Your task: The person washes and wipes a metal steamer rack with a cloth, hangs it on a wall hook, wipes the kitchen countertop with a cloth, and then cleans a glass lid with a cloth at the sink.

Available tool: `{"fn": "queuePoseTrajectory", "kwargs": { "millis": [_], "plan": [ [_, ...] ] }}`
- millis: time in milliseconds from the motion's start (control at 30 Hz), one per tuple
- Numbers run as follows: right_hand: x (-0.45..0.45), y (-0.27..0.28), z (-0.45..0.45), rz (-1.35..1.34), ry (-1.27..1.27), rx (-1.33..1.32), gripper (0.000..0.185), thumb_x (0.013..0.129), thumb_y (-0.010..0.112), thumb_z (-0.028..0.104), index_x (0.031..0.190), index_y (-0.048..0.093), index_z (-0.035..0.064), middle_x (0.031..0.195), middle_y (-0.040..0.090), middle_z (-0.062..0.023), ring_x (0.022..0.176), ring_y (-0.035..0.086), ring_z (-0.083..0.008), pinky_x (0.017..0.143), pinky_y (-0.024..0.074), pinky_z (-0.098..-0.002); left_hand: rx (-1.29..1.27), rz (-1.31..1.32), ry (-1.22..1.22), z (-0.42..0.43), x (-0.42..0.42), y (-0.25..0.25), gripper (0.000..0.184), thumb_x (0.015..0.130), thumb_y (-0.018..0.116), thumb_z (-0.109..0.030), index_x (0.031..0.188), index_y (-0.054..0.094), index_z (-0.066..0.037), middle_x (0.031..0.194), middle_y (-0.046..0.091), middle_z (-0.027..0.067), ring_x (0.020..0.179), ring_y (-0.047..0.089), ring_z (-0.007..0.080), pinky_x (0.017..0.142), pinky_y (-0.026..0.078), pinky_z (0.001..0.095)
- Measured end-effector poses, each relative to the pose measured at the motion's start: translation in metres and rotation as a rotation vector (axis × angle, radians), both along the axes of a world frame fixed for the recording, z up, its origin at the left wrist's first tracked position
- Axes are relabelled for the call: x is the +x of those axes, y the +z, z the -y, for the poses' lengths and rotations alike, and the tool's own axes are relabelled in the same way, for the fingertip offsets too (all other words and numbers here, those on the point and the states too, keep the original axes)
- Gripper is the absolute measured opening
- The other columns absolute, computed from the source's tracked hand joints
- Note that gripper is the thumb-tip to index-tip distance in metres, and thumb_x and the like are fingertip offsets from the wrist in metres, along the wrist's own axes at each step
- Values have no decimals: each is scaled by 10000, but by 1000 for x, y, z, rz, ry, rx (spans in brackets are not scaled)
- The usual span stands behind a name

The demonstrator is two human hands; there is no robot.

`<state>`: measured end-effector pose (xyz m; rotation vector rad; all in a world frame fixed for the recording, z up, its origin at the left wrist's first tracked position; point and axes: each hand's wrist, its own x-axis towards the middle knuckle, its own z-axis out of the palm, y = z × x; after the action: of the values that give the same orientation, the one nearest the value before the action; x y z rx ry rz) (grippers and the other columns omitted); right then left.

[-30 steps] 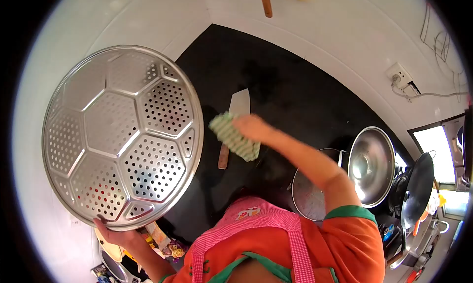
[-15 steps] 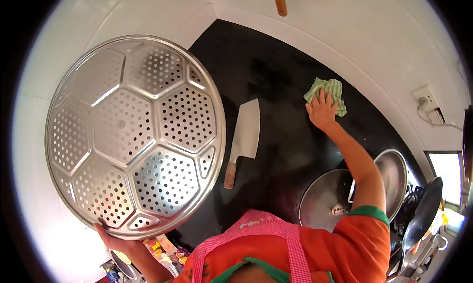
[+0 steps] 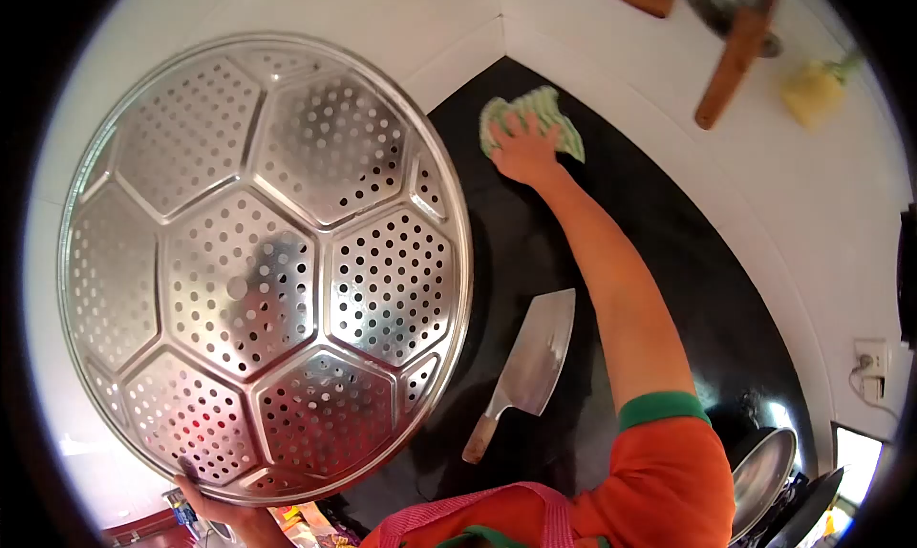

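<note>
At the bottom rim of a large round metal steamer tray [image 3: 320, 347], my left hand [image 3: 224, 512] grips the edge; most of its fingers are behind the metal. The perforated tray stands tilted up on the left. My right hand [image 3: 523, 149] lies flat with fingers spread on a green-and-white striped cloth [image 3: 562, 118], pressing it on the black countertop [image 3: 659, 262] near the back corner. A cleaver [image 3: 540, 352] with a wooden handle rests on the counter between the tray and my right arm.
Wooden-handled utensils [image 3: 735, 61] and a yellow sponge-like thing [image 3: 814, 94] hang on the wall. A metal pan or lid [image 3: 762, 481] stands at the lower right, beside a dark wok [image 3: 807, 515]. A wall socket [image 3: 869, 357] is on the right. Colourful packets [image 3: 306, 529] lie below the tray.
My right hand has slid the cloth leftward toward the back corner, arm stretched further out. The view has shifted, so the cleaver appears lower and the tray larger. My left hand keeps its grip.
</note>
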<state>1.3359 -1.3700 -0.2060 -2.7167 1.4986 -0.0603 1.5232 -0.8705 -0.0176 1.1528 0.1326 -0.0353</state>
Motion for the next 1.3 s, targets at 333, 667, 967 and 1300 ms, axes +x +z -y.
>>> {"fn": "queuePoseTrajectory", "kwargs": {
  "millis": [333,667,967,1300],
  "plan": [
    [23,-3,67,204,-257,-136,504,877,347,424,1356,341,270,1470,167,-107,1352,113,-346,955,35,-729,40,53,72,-5,12,-12,555,903,339,-427,1324,363,-65,1310,422,149,1170,440,331,967,382,505],
    [-277,-29,-177,-58,-565,55,593,857,433,423,1401,244,283,1456,160,-158,1321,156,-410,924,127,-717,38,45,-73,-9,10,-10,559,872,376,-384,1324,360,-55,1319,408,143,1182,428,325,975,366,524],
    [-194,-63,-137,-23,-287,-86,611,826,464,374,1382,288,193,1445,190,-168,1301,184,-430,927,163,-705,58,93,-63,-14,5,-8,567,873,390,-369,1328,348,-34,1330,398,153,1191,427,329,980,363,513],
    [78,-125,-178,710,535,179,680,833,387,561,1362,343,135,1449,222,-140,1322,138,-418,941,3,-732,123,192,-47,-1,-4,-14,578,883,389,-377,1325,339,-7,1314,401,180,1169,445,338,972,379,489]
  ]
}}
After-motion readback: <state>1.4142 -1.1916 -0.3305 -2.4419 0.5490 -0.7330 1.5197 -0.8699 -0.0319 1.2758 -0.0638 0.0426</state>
